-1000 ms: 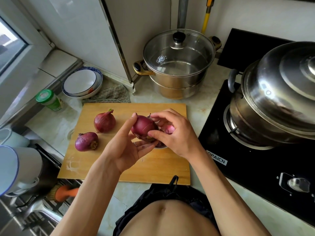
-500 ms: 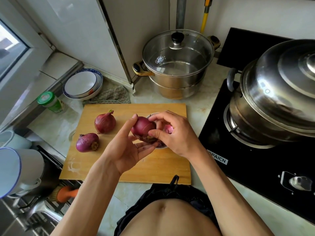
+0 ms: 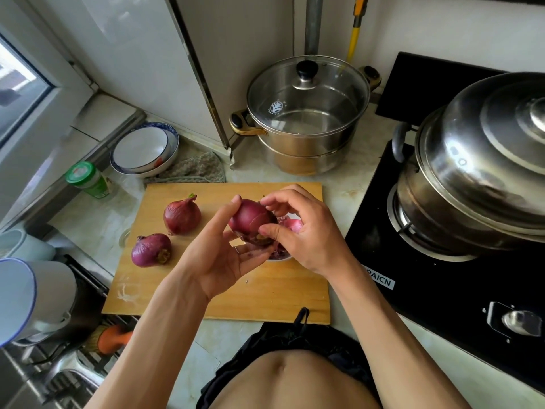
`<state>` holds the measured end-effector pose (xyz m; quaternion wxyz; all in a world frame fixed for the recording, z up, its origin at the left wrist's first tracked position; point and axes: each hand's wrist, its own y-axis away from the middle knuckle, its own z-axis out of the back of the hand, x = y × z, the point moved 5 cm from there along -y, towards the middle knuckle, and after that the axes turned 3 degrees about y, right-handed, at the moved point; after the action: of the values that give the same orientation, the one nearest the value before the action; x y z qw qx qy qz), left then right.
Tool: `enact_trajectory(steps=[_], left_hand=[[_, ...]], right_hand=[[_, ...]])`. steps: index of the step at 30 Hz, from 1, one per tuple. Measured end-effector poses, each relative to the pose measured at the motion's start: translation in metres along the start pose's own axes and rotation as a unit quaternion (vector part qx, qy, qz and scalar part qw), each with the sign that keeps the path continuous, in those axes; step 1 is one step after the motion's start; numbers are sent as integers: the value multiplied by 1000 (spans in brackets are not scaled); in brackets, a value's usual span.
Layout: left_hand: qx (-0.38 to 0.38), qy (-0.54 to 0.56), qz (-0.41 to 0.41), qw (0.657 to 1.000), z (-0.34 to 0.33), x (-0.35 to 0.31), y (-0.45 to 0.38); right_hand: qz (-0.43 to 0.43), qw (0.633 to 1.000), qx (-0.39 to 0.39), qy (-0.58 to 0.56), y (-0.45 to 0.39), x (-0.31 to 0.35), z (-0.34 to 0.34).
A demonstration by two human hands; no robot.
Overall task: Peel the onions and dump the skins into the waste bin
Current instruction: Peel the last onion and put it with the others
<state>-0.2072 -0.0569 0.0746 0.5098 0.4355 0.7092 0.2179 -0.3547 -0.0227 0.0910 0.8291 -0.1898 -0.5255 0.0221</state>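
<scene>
Here, a person's left hand point(image 3: 219, 255) cradles a red onion point(image 3: 252, 222) above a wooden cutting board point(image 3: 265, 296), thumb on its far left side and fingers curled beneath. The right hand point(image 3: 309, 231) grips the same onion from the right, thumb pressed near the root end and fingers curled over the top.

Just under the hands sits a small bowl point(image 3: 278, 256), mostly hidden, holding purple onion skins point(image 3: 292, 224). Two more red onions lie on the left part of the board: the farther onion point(image 3: 182, 216) with a short green sprout at its tip, the nearer onion point(image 3: 151, 250) on its side with the root end turned right.

Beyond the board, a steel steamer pot point(image 3: 306, 137) stands on the counter point(image 3: 351, 187) under a glass lid point(image 3: 308, 94); nothing can be made out inside. To the right, a domed steel pot point(image 3: 477, 172) sits covered on a black gas hob point(image 3: 442, 290), its contents hidden. At far left, stacked white bowls point(image 3: 144, 149) lean by the window ledge, with a green-capped jar point(image 3: 88, 180) beside them and a folded cloth point(image 3: 194, 169) near the board's far edge.
</scene>
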Motion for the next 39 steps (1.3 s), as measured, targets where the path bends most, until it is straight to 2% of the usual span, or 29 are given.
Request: enact_trajectory(steps=[19, 30, 35, 39], left_hand=[[-6, -10, 13, 1000, 6, 7, -2], [-2, 7, 1, 1000, 2, 5, 1], [-3, 60, -55, 997, 4, 4, -1], [-15, 94, -104, 990, 1, 4, 0]], right_hand=[[-33, 997, 64, -8, 2, 0, -1], [-53, 998, 23, -41, 5, 0, 5], [-68, 997, -24, -6, 7, -4, 7], [-75, 996, -21, 48, 8, -4, 1]])
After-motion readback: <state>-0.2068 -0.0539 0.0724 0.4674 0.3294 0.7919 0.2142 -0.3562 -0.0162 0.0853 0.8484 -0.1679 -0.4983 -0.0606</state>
